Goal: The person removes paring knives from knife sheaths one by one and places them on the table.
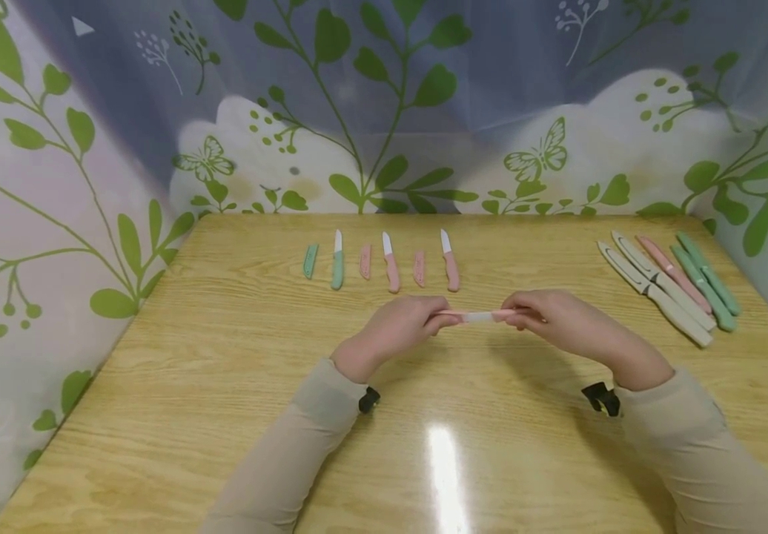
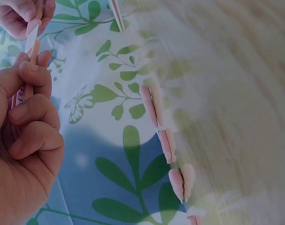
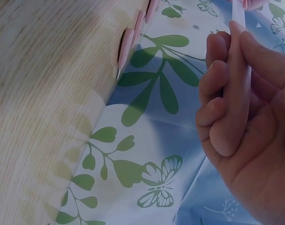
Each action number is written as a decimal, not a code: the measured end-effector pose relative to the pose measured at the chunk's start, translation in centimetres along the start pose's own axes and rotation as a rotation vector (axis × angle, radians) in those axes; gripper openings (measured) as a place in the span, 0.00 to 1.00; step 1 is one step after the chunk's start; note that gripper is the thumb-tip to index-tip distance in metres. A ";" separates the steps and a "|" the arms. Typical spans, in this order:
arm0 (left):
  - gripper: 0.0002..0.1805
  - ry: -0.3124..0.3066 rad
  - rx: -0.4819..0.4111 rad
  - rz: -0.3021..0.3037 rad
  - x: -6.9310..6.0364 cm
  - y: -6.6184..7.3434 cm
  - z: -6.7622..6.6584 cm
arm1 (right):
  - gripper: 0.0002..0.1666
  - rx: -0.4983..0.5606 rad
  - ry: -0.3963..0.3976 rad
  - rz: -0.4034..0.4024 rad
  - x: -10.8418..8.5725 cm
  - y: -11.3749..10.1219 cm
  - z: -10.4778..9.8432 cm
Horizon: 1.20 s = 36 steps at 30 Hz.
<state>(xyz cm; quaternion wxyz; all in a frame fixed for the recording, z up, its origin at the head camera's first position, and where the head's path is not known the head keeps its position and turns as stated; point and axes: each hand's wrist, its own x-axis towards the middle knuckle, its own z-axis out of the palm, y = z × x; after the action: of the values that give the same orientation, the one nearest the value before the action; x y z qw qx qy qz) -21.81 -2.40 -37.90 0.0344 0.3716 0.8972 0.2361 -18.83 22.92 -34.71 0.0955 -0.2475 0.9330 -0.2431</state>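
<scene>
Between the two hands is a small pink knife, its white blade [image 1: 480, 317] showing in the gap. The right hand [image 1: 560, 322] grips the pink handle [image 3: 237, 93], fingers curled round it. In the left hand [image 1: 397, 326] a pink sheath [image 2: 29, 84] is pinched by the thumb and curled fingers; part of the blade [image 2: 32, 40] is outside it. Both hands are above the table, in front of a row with a green knife [image 1: 337, 271], two pink knives [image 1: 391, 271], a green sheath [image 1: 310, 261] and two pink sheaths [image 1: 365, 262].
At the table's right side lie two cream knives [image 1: 677, 315], a pink knife [image 1: 680, 278] and two green ones [image 1: 720, 285]. A leaf-patterned cloth [image 1: 384, 96] stands behind the wooden table [image 1: 224, 386], whose back edge runs beyond the row.
</scene>
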 end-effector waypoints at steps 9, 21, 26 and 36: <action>0.18 -0.007 -0.016 -0.009 0.0 -0.2 0.0 | 0.13 0.003 -0.003 0.008 0.0 0.1 -0.1; 0.19 -0.002 -0.027 -0.011 -0.1 -0.1 -0.3 | 0.13 0.001 0.004 0.010 -0.3 0.1 -0.2; 0.19 -0.011 -0.026 -0.010 0.0 -0.1 -0.2 | 0.14 -0.008 0.002 0.020 -0.4 0.3 -0.1; 0.18 -0.002 -0.044 -0.012 -0.1 -0.1 -0.5 | 0.15 -0.012 0.012 0.014 -0.4 0.2 -0.4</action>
<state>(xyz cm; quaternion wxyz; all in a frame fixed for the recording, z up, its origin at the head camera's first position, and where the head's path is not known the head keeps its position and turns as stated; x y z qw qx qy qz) -21.92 -2.79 -37.53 0.0447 0.3656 0.8940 0.2551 -18.74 23.47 -34.44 0.0900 -0.2403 0.9367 -0.2381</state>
